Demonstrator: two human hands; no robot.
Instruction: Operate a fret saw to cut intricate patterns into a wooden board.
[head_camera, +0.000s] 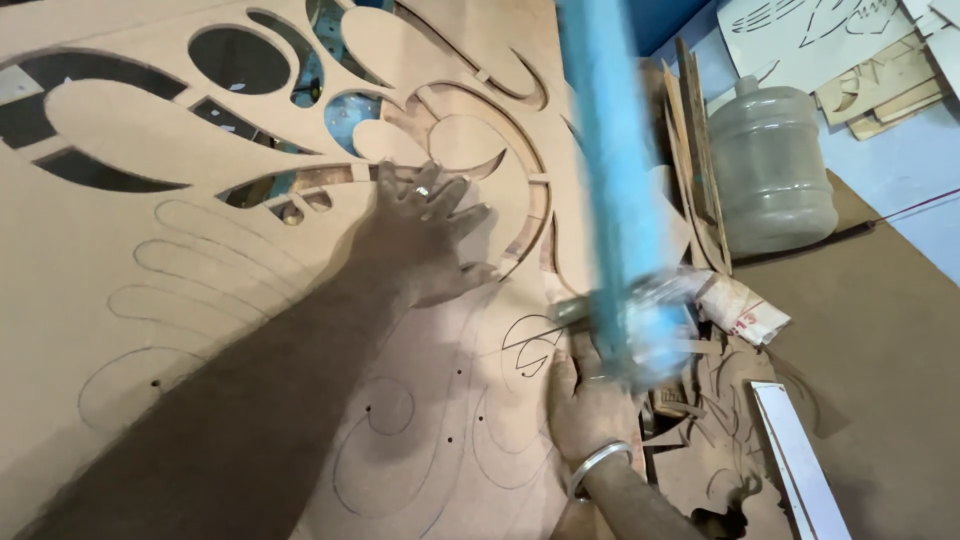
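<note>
The left hand (425, 235) lies flat with fingers spread wide on a brown board (120, 270) marked with pencilled curves and cut-out holes, its grip holding nothing. The right hand (590, 405), with a metal bangle (597, 465) at the wrist, closes around a blue tool (615, 190) at the board's right edge; blur hides its working end. Scraps (710, 440) and a jug (770, 165) crowd the right.
</note>
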